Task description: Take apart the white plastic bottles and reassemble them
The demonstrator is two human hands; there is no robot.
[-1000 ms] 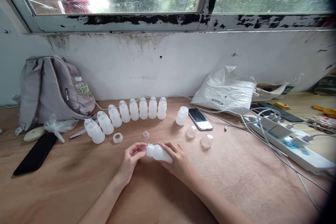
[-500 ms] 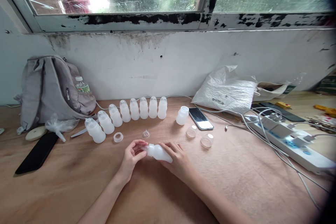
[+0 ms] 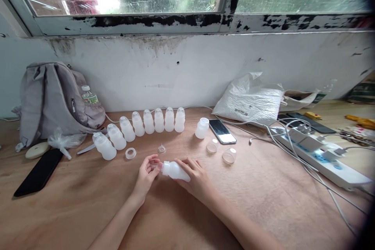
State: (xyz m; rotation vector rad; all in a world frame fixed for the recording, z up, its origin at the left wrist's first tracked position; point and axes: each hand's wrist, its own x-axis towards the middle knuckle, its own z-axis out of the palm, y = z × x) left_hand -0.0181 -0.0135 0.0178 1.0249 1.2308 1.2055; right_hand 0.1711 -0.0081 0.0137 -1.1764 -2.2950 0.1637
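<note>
A frosted white baby bottle (image 3: 177,172) lies tilted on its side low over the wooden table. My right hand (image 3: 197,175) is wrapped round its body. At the collared end, my left hand (image 3: 148,175) pinches the clear teat, which the fingers mostly cover. Beyond my hands, a loose clear teat (image 3: 161,149) stands on the table, and a white collar ring (image 3: 130,153) lies to its left. Two clear dome caps (image 3: 229,156) rest to the right, near an uncapped bottle (image 3: 202,128).
Several capped bottles (image 3: 158,120) stand in a curved row at the back. A phone (image 3: 222,131), a white plastic bag (image 3: 249,99) and a power strip (image 3: 322,158) with tangled cables lie right. A grey backpack (image 3: 49,101) and a black pouch (image 3: 39,172) are left.
My left fingers have shifted slightly at the teat end of the bottle. My right hand keeps its hold. The whole view has moved a little.
</note>
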